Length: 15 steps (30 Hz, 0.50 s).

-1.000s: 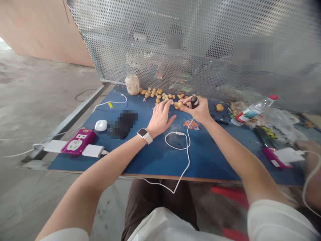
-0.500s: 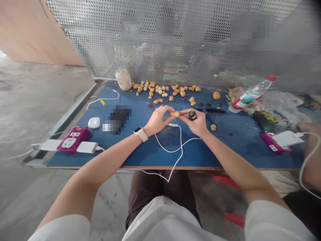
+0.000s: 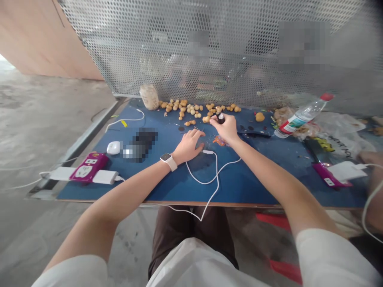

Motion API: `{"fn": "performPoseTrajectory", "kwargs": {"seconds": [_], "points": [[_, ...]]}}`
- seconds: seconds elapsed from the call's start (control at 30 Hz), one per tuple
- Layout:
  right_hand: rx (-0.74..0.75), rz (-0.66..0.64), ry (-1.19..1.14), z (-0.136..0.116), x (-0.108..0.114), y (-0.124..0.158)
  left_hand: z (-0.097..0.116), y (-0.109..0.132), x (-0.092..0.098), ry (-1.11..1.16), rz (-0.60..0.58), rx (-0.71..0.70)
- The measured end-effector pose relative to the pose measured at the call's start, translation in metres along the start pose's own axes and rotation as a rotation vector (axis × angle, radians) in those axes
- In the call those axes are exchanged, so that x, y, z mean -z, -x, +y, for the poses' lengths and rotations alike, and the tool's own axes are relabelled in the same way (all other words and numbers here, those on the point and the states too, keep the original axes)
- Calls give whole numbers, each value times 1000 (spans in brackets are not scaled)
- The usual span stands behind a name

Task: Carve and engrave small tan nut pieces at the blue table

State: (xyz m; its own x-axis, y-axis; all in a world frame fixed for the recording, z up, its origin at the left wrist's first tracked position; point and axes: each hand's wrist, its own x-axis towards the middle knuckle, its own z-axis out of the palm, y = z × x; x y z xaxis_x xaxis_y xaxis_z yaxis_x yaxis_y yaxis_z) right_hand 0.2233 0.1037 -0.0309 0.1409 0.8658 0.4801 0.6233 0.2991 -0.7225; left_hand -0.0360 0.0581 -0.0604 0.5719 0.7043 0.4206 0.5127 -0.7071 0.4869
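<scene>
Two bare hands are out over the blue worktop (image 3: 167, 185), toward its far edge. The right hand (image 3: 229, 128) has its grip pinched narrow on a small dark round piece (image 3: 221, 118), held just beside the tan nuts (image 3: 191, 108) scattered along the far edge. The left hand (image 3: 188, 145) lies palm down, its grip wide and holding nothing, fingers spread on the worktop next to a white cable (image 3: 217, 177). A plastic bottle (image 3: 301, 115) lies toward the far right corner.

Soft, even daylight, brightest at the far left; shadows under the arms on the blue table (image 3: 167, 181) are faint. Wide-angle bending curves the table's near edge; the perforated metal screen (image 3: 209, 52) shows blurred patches.
</scene>
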Motion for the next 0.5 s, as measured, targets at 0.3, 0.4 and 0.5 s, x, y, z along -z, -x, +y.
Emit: {"fn": "performPoseTrajectory", "kwargs": {"seconds": [0.3,0.4,0.5], "points": [[-163,-55,352,3,-75,-116,12,1,6,-44,-94,-260],[-76,-203,380,-5,-99,-131,20,2,9,-86,-111,-389],[4,-334,412,-19,-124,-145,28,4,8,-152,-97,-542]]}}
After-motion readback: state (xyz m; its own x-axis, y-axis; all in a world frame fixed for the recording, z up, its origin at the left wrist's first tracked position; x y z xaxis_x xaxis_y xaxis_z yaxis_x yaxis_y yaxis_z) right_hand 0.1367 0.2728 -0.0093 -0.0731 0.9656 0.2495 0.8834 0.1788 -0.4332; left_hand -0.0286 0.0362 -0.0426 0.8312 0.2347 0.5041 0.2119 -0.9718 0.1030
